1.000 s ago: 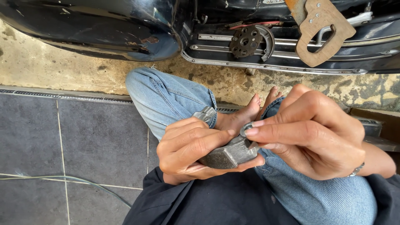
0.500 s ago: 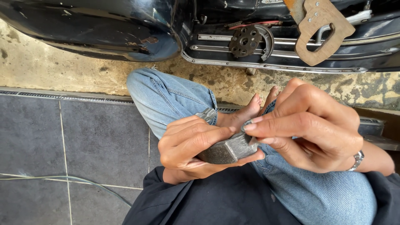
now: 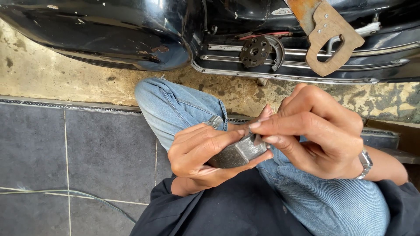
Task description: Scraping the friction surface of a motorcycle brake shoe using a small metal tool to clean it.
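A black vehicle body (image 3: 109, 30) with scratched, glossy paint fills the top of the view. On its running board lies a round black metal disc with holes (image 3: 255, 51), and just beside it a curved metal piece (image 3: 278, 50). To the right of them rests a rusty saw with a wooden handle (image 3: 330, 41). Below the vehicle is rough, stained concrete ground (image 3: 52, 78). Nearer, dark grey floor tiles (image 3: 87, 153) are laid, and a thin pale cable (image 3: 65, 192) runs across them. Blue jeans (image 3: 175, 105) cover the bent legs

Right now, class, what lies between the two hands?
In the head view, a small grey metal block sits between the left hand and right hand, gripped by both.
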